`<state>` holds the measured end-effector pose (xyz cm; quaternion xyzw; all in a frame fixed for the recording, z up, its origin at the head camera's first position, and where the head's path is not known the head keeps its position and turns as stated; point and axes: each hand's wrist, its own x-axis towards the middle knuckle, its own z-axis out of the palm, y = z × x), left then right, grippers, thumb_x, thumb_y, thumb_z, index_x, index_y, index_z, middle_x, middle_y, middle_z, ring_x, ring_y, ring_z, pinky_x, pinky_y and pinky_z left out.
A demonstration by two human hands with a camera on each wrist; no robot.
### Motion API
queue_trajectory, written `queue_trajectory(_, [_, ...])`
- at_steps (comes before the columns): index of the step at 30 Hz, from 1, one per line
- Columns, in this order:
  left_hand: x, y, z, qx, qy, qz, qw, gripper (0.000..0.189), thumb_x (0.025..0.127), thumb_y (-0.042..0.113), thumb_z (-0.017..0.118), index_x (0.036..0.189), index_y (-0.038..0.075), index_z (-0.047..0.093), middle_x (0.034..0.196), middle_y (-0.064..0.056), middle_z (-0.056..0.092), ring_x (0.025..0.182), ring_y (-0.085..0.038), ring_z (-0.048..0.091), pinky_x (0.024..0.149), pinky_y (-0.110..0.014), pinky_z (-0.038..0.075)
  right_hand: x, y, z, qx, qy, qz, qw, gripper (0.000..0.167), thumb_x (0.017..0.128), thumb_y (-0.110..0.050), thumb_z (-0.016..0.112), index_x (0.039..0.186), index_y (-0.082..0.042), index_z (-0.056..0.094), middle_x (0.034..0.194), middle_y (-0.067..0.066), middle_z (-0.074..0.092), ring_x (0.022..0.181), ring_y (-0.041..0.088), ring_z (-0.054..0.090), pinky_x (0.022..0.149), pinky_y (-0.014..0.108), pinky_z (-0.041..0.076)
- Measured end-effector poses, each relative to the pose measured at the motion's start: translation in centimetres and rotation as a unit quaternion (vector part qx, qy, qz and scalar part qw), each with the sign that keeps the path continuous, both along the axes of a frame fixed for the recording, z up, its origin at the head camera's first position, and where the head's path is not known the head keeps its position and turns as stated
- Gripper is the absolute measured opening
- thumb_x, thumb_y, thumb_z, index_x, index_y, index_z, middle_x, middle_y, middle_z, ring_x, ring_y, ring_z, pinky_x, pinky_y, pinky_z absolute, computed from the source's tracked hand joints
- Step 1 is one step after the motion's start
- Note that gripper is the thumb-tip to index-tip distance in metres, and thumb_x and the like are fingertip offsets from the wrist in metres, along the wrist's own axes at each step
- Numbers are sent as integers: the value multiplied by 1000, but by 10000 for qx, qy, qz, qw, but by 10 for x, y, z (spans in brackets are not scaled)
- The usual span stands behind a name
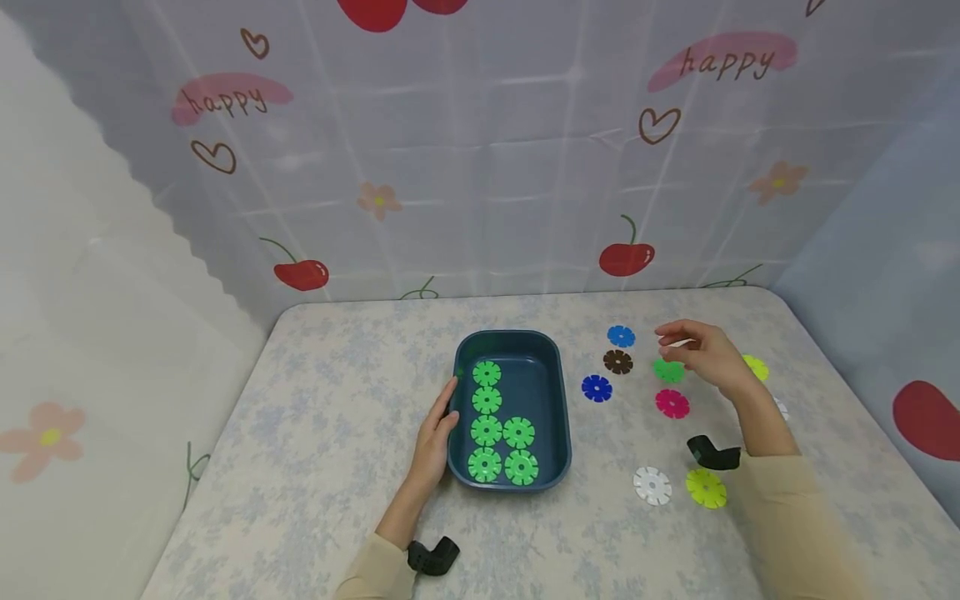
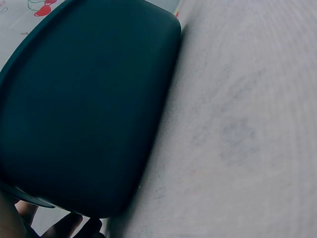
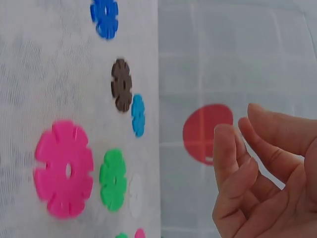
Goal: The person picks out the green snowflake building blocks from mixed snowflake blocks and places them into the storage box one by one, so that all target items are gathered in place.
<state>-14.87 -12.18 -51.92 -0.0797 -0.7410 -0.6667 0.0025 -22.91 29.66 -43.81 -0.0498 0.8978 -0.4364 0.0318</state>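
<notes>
A dark teal tray stands mid-table, with several light green notched discs lying in its left half and near end. My left hand grips the tray's left side at the rim; in the left wrist view, the tray's outer wall hides most of that hand. Over the right part of the table my right hand is raised with loosely bent fingers and nothing between them. Below its fingertips lies a green disc. A pink disc is close by.
Right of the tray lie a light blue disc, a brown disc and a dark blue disc. Nearer the front are a white disc and a yellow disc. Another yellow disc is beyond my right wrist.
</notes>
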Motion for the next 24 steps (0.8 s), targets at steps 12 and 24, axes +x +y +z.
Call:
queue_trajectory(12, [2, 0, -2, -19, -145, 85, 9999, 51, 105, 14, 36, 155, 19, 30, 163, -1, 24, 151, -22, 16, 121, -51, 16, -3, 26, -16, 387, -160, -692, 9967, 47, 93, -18, 64, 132, 6, 52, 125, 30, 54, 97, 30, 54, 66, 29, 53])
queue_trajectory(24, [2, 1, 1, 26, -99, 30, 9999, 51, 105, 12, 34, 156, 18, 28, 163, -2, 22, 151, -22, 15, 120, -52, 14, -10, 32, -35, 628, -614, -497, 9949, 49, 91, -12, 65, 134, 9, 50, 130, 35, 50, 112, 48, 51, 88, 55, 48])
